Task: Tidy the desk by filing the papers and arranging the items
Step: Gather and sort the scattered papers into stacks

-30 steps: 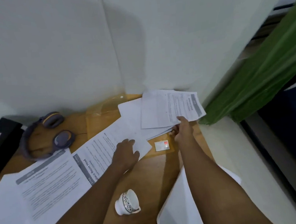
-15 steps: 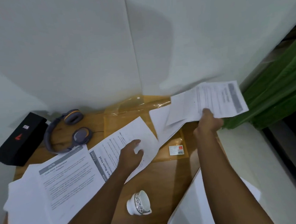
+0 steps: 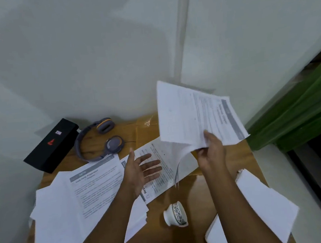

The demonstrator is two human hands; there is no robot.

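Note:
My right hand (image 3: 210, 152) grips a few printed sheets (image 3: 190, 116) by their lower edge and holds them up above the wooden desk (image 3: 188, 236). One sheet droops down from the bundle. My left hand (image 3: 141, 172) hovers palm up, fingers spread, over a printed page (image 3: 161, 172) lying on the desk. More printed papers (image 3: 81, 199) lie spread across the left half of the desk. A clear plastic folder (image 3: 146, 130) lies flat at the back of the desk, partly hidden by the raised sheets.
A small patterned white cup (image 3: 175, 215) lies on its side near the front. Grey and orange headphones (image 3: 100, 140) and a black box (image 3: 52, 145) sit at the back left. A white pad (image 3: 262, 205) overhangs the right edge. Walls close the back; a green curtain (image 3: 299, 108) hangs right.
My right hand has lifted the sheets off the desk and up toward me. My left hand has come off the page it pressed and turned palm up.

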